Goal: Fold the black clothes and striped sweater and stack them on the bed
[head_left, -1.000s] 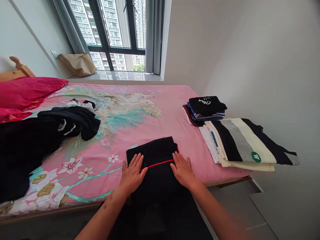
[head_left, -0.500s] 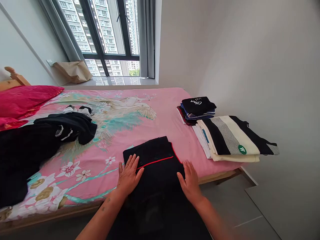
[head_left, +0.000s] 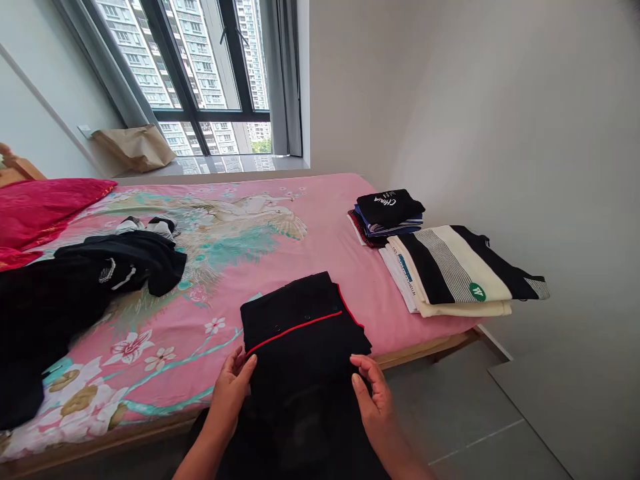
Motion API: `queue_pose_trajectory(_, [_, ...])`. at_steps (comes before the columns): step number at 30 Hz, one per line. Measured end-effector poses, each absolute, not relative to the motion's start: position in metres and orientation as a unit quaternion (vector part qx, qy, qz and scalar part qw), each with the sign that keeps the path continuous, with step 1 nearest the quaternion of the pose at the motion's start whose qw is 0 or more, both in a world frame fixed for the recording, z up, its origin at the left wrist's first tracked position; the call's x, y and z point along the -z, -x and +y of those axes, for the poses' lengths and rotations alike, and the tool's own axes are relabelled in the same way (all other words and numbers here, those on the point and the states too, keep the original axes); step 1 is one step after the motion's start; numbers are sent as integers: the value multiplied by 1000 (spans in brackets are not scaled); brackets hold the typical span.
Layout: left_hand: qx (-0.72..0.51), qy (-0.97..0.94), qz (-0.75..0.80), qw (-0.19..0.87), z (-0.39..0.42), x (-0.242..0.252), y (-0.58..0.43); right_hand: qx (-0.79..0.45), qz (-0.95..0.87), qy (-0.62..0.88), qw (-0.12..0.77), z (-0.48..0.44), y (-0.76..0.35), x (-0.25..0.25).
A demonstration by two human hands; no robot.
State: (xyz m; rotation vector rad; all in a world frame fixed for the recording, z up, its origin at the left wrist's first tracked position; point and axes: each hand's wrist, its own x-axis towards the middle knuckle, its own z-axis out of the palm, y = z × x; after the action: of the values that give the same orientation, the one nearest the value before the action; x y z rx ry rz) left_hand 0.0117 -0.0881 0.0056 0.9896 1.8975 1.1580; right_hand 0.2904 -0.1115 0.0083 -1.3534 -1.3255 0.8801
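1. Pink floral bedding (head_left: 333,220) spread beyond both hands in the head view, with a window (head_left: 190,73) and a brown paper bag (head_left: 135,148) at the far side, well ahead of the left hand (head_left: 231,387).

2. Between that hand and the right hand (head_left: 374,393) lay a black garment (head_left: 287,303), folded, its visible part reaching forward from both hands onto the bed. Its near end merged with black cloth (head_left: 310,447) toward the camera, so its full long axis could not be told.

3. Red piping (head_left: 295,327) crossed the garment at a slant, its left end just ahead of the left thumb, its right end well forward of the right hand. The left hand was thus the nearer to that line.

4. Each hand was bent at an opposite side edge, thumb toward the cloth. Whether the left fingers pinched it could not be seen; the right thumb and forefinger showed a small gap, but a hold on the edge could not be told.

5. Forward and right of the right hand stood a small folded stack (head_left: 390,208) and, nearer, a striped pile (head_left: 443,267). Forward and left of the left hand lay a dark heap (head_left: 120,263).
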Motion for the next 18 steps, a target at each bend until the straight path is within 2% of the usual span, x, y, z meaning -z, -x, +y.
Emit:
queue_pose_trajectory(3, [-440,-274,687,509,-90,-16,-5,-328,-633,523,467,-86,-272,-33])
queue_pose_trajectory(5, [-433,-251,656,566,-88,-21,-2,-294,-686,513,424,-64,-256,-38])
queue_pose_trajectory(11, [-394,-248,646,604,-66,-27,11,-207,-764,572,214,-21,-219,-19])
queue_pose_trajectory(18, [-432,-288,587,621,-47,-21,-28,-186,-757,591,209,-21,-217,-12])
